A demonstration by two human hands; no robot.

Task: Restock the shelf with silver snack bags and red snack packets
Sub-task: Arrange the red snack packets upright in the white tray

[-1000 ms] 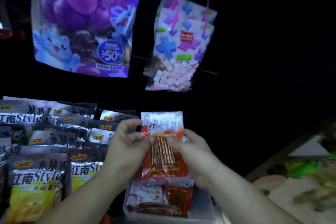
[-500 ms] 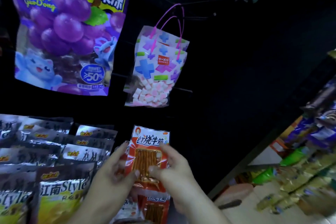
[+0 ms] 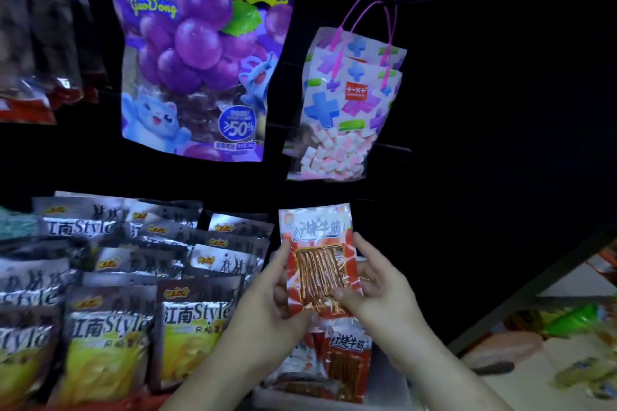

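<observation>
Red snack packet [image 3: 317, 257]: nearly upright, long axis vertical, white printed header pointing up, clear window of sticks facing the camera. Held before the dark shelf back, just right of the silver snack bags [image 3: 187, 320], above more red packets [image 3: 349, 364] in a clear tray [image 3: 387, 390]. Gripped by 2 hands: left hand [image 3: 267, 307] clasping the left edge, right hand [image 3: 377, 290] thumb on the lower front, fingers behind.

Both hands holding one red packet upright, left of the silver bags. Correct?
Wrong side. In the head view the red packet is to the right of the silver bags, not the left. The rest stands: the left hand and right hand both hold it upright.
</observation>
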